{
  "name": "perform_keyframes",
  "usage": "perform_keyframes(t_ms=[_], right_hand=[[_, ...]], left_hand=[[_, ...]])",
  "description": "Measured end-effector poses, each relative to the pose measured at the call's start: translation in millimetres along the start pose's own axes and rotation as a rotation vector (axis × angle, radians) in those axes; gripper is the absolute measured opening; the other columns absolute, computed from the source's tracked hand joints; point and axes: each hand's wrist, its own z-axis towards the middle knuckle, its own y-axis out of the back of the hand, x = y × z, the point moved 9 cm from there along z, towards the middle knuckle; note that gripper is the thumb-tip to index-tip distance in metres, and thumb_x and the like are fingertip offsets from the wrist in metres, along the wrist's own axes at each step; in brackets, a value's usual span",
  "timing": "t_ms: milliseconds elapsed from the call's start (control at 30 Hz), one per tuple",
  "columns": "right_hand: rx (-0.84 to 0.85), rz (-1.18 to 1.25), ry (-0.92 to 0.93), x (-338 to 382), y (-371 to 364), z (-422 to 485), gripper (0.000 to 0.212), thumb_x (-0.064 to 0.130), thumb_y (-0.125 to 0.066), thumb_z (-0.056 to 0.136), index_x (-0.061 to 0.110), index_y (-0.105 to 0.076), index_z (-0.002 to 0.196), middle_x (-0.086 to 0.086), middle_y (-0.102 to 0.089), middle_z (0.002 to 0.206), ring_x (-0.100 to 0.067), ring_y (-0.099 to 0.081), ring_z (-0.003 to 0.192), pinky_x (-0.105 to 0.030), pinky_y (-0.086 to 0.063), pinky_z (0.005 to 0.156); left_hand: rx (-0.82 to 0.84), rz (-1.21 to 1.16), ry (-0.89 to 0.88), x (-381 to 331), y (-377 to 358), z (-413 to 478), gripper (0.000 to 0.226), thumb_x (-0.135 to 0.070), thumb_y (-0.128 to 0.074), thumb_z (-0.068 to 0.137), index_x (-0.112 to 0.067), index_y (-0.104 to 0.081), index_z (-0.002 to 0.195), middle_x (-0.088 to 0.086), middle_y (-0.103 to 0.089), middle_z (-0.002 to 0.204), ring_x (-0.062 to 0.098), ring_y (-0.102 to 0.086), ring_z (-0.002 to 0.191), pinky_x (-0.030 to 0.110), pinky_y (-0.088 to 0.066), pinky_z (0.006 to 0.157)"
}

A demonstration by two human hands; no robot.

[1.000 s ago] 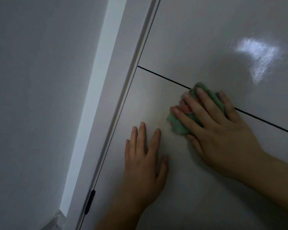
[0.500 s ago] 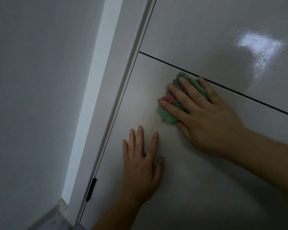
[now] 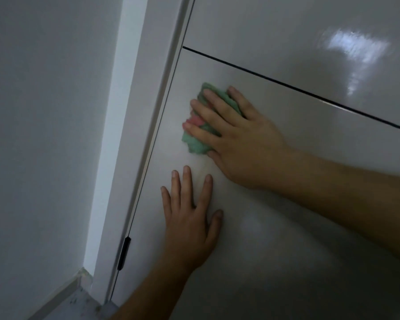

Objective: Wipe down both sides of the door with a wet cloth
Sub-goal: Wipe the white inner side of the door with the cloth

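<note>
- Cloth (image 3: 196, 143): green with a pink patch, centre of the frame, flat against the door (image 3: 286, 250) below the dark groove (image 3: 286, 85).
- Right hand (image 3: 245, 144): fingers extended, pressing the cloth onto the panel.
- Left hand (image 3: 189, 227): lower centre, fingers straight and spread, flat on the door, holding nothing.

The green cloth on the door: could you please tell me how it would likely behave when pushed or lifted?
Probably floppy: the cloth lies bunched under the right hand. It likely slides easily, since the door looks glossy. Lifted, it would probably droop.
</note>
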Motion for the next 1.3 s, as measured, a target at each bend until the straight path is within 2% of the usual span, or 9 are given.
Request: perform_keyframes(t_ms=[133,233,400,567,800,933,1000,1100,1300], right_hand=[[-0.028,-0.026,-0.047,2,6,29,0.062,0.041,-0.02,0.108,0.02,-0.004,0.164,-0.018,0.007,0.17,-0.041,0.009,0.156,-0.06,0.006,0.125],[-0.042,-0.031,-0.039,6,-7,-18,0.063,0.038,-0.029,0.108,0.021,-0.007,0.164,-0.016,0.003,0.171,-0.04,0.005,0.157,-0.059,0.003,0.125],[-0.177,0.045,-0.226,-34,-9,-147,0.062,0.038,-0.043,0.103,0.024,-0.026,0.161,-0.011,-0.02,0.169,-0.035,-0.015,0.156,-0.058,-0.012,0.125],[-0.229,0.037,-0.319,-51,-1,-145,0.059,0.039,-0.042,0.105,0.023,-0.03,0.16,-0.014,-0.024,0.167,-0.038,-0.017,0.155,-0.059,-0.009,0.125],[-0.152,0.05,-0.301,-46,-19,-237,0.064,0.036,-0.047,0.101,0.023,-0.029,0.161,-0.013,-0.022,0.168,-0.038,-0.017,0.155,-0.06,-0.013,0.124],[-0.156,0.035,-0.316,-35,-11,-199,0.061,0.033,-0.048,0.102,0.022,-0.032,0.16,-0.013,-0.024,0.167,-0.038,-0.018,0.155,-0.06,-0.014,0.124],[-0.114,0.014,-0.273,-22,-7,-149,0.062,0.03,-0.041,0.104,0.022,-0.023,0.162,-0.012,-0.014,0.17,-0.037,-0.01,0.157,-0.059,-0.007,0.126],[-0.054,0.007,-0.217,-8,-10,-108,0.072,0.036,-0.031,0.102,0.021,0.004,0.164,-0.014,0.014,0.17,-0.037,0.015,0.156,-0.057,0.017,0.121],[0.069,0.045,-0.16,-4,-18,-148,0.075,0.035,-0.019,0.103,0.014,0.029,0.156,-0.019,0.039,0.16,-0.041,0.032,0.149,-0.057,0.03,0.113]], left_hand=[[0.022,0.008,0.034,0,-3,-6,0.074,-0.054,-0.035,0.103,-0.035,0.001,0.165,0.015,0.005,0.174,0.037,0.009,0.16,0.069,-0.01,0.123],[0.028,0.005,0.032,-1,-3,-9,0.076,-0.053,-0.037,0.102,-0.037,0.004,0.164,0.014,0.007,0.173,0.038,0.009,0.16,0.071,-0.011,0.122],[0.026,0.043,0.058,-13,-4,-9,0.074,-0.054,-0.032,0.103,-0.032,0.002,0.165,0.018,0.008,0.172,0.04,0.01,0.159,0.075,-0.007,0.12],[0.027,0.011,0.016,-44,-10,-9,0.072,-0.052,-0.034,0.103,-0.028,-0.006,0.164,0.021,0.005,0.171,0.043,0.008,0.159,0.075,-0.006,0.12],[0.012,-0.044,0.03,-47,-9,-9,0.073,-0.048,-0.039,0.102,-0.024,-0.009,0.164,0.025,0.003,0.171,0.046,0.004,0.158,0.076,-0.011,0.119],[0.022,-0.051,0.046,-47,-8,-10,0.075,-0.049,-0.041,0.102,-0.027,-0.007,0.165,0.022,0.005,0.172,0.043,0.006,0.159,0.073,-0.009,0.121],[0.033,-0.047,0.049,-47,-8,-10,0.075,-0.051,-0.04,0.102,-0.029,-0.004,0.165,0.02,0.007,0.172,0.041,0.007,0.159,0.07,-0.008,0.122],[0.056,-0.02,0.046,-45,-8,-12,0.076,-0.056,-0.036,0.103,-0.039,0.007,0.163,0.015,0.011,0.173,0.036,0.01,0.16,0.066,-0.007,0.125],[0.107,0.03,0.128,-43,-8,-18,0.077,-0.061,-0.035,0.103,-0.044,0.014,0.16,0.005,0.02,0.173,0.027,0.017,0.16,0.061,-0.011,0.127]])
